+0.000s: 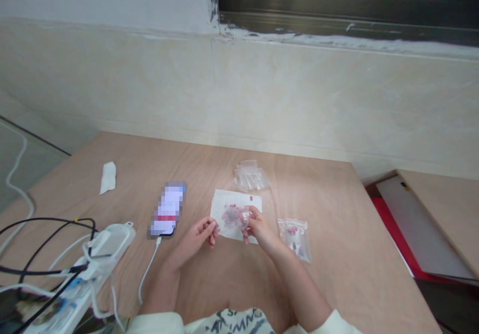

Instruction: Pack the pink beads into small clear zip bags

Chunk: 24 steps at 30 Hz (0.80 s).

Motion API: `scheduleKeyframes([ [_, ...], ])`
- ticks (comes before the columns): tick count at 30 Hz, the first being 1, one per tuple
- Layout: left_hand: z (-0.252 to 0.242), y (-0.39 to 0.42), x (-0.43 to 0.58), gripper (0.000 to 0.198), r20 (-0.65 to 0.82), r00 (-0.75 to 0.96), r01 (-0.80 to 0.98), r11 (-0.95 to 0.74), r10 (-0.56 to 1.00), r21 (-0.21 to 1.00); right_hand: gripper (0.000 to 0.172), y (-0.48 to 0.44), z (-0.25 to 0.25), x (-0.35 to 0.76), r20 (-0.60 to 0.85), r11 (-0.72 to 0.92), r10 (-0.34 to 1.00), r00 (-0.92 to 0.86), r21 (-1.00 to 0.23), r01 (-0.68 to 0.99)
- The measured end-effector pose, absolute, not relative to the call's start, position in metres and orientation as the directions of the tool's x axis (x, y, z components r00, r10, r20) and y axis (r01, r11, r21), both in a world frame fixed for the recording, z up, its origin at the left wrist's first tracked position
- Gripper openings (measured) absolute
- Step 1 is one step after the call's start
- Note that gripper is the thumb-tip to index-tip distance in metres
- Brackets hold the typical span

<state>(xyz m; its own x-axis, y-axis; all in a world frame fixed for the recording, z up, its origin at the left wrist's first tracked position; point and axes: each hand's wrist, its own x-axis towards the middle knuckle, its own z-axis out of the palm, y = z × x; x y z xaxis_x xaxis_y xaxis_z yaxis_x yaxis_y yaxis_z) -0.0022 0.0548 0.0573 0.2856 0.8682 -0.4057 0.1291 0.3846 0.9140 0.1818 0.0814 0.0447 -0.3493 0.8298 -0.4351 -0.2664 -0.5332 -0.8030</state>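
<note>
Cream sleeves (339,324) nearest. Right hand (259,228), grip pinching a small clear bag (244,217) over the white paper (224,201) on the desk (337,284), likely so loose pink pieces (229,214) land there. Left hand (202,235), grip pinched closed at the paper's left edge; contents untellable.

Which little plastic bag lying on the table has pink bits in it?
The bag just right of the right hand. Pink bits show through it; the pile of bags beyond the white paper looks clear and empty.
</note>
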Motion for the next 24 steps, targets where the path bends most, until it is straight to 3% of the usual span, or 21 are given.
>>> scheduleKeyframes([
  [7, 0.039, 0.054, -0.014, 0.026, -0.385, 0.122, 0.111, 0.373, 0.915, 0.921, 0.032, 0.074, 0.036, 0.182, -0.403, -0.475, 0.864, -0.301, -0.852, -0.222],
  [15, 0.027, 0.050, -0.021, 0.025, -0.373, 0.074, 0.161, 0.358, 0.925, 0.920, 0.031, 0.069, 0.016, 0.172, -0.398, -0.416, 0.866, -0.303, -0.909, 0.006],
  [20, 0.028, 0.052, -0.023, 0.027, -0.380, 0.048, 0.190, 0.365, 0.924, 0.911, 0.033, 0.071, 0.010, 0.173, -0.372, -0.392, 0.879, -0.299, -0.920, -0.007],
  [24, 0.037, 0.055, -0.019, 0.026, -0.357, 0.016, 0.265, 0.340, 0.934, 0.902, 0.036, 0.072, 0.005, 0.175, -0.424, -0.464, 0.841, -0.336, -0.885, -0.044],
])
